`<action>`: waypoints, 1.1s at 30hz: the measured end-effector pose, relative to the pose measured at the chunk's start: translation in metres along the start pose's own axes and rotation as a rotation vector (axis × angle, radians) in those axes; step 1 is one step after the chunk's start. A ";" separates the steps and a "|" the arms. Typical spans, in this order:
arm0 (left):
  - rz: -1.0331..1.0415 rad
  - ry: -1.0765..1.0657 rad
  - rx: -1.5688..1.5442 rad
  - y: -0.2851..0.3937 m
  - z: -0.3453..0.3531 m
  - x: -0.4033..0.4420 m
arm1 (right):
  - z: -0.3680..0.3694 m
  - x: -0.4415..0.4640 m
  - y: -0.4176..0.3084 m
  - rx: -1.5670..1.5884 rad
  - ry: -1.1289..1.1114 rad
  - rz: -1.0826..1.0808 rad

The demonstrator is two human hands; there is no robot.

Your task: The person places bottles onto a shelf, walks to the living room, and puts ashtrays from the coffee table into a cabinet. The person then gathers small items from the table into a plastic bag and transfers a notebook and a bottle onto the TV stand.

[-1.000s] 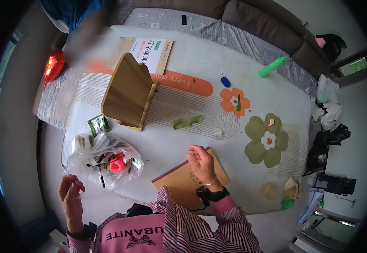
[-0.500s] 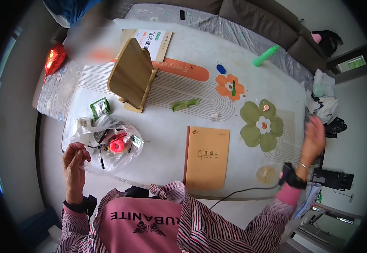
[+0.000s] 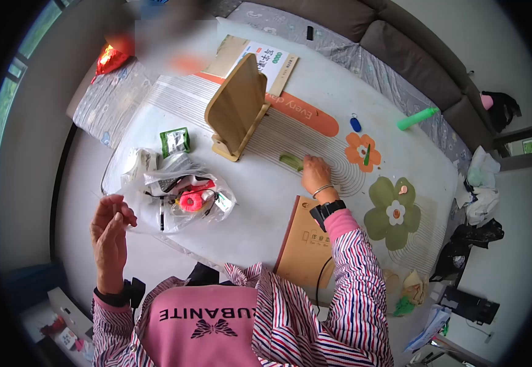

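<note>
My right hand (image 3: 316, 174) reaches over the table with its fingers closed on one end of a green comb (image 3: 289, 161); the covered end is hidden. At the left, my left hand (image 3: 111, 229) pinches the edge of a clear plastic bag (image 3: 146, 214). Inside the open bag lie a pink-red ring-shaped item (image 3: 190, 200), a black-and-white pen (image 3: 162, 214), dark cords and other small things. Under my right forearm is a tan exercise book (image 3: 302, 241), partly covered by the sleeve.
A wooden stand (image 3: 236, 107) rises behind the bag, near a green packet (image 3: 174, 141). Farther back lies a printed book (image 3: 264, 61). Toward the right are a blue key tag (image 3: 356, 124), a green bottle-like tube (image 3: 417, 118) and a glass jar (image 3: 390, 280). A blurred person is at the far left.
My right hand has come in from the right edge of the table to the comb and closed on it. My left hand stays at the bag. The view has shifted and turned.
</note>
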State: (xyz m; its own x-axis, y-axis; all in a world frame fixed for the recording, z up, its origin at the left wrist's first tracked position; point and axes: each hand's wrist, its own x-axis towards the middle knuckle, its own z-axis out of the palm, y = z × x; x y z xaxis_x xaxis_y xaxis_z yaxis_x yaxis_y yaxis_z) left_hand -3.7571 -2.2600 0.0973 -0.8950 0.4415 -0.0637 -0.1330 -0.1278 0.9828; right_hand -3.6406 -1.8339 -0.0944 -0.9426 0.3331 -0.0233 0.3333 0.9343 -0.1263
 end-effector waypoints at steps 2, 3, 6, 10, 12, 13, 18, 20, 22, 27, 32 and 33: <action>0.012 -0.023 -0.081 0.011 0.006 0.005 | -0.009 0.000 -0.006 0.049 -0.136 0.207; 0.028 -0.055 -0.165 0.017 0.009 0.004 | -0.015 -0.003 -0.009 -0.009 -0.111 0.216; 0.012 -0.075 -0.306 0.027 0.011 0.011 | -0.010 -0.006 -0.015 -0.039 0.028 0.133; -0.010 -0.094 -0.213 0.028 0.015 0.021 | -0.050 -0.019 -0.069 0.443 0.146 0.018; -0.030 -0.135 -0.190 0.022 0.015 0.021 | -0.088 -0.034 -0.130 0.967 0.275 -0.122; -0.038 -0.150 -0.153 0.020 0.015 0.022 | -0.101 -0.039 -0.156 1.083 0.238 -0.219; -0.033 -0.169 -0.141 0.019 0.025 0.022 | -0.068 -0.022 -0.232 0.723 0.360 -0.586; -0.025 -0.153 -0.127 0.019 0.027 0.024 | -0.068 -0.020 -0.231 0.668 0.397 -0.533; -0.020 -0.154 -0.124 0.017 0.023 0.028 | -0.076 -0.022 -0.205 0.787 0.382 -0.483; -0.018 -0.067 -0.130 0.012 0.019 0.035 | -0.087 -0.021 -0.046 0.772 0.430 0.183; -0.038 -0.082 -0.105 0.003 0.023 0.039 | -0.061 -0.005 0.125 0.333 0.374 0.603; -0.032 -0.076 -0.109 0.000 0.024 0.039 | -0.042 0.003 0.151 0.213 0.462 0.564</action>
State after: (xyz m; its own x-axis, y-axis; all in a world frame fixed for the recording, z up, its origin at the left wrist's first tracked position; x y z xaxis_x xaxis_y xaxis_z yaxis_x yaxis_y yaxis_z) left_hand -3.7812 -2.2212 0.0993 -0.8552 0.5124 -0.0775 -0.2100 -0.2060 0.9557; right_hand -3.5921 -1.6869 -0.0723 -0.5103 0.8162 0.2709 0.7072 0.5775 -0.4078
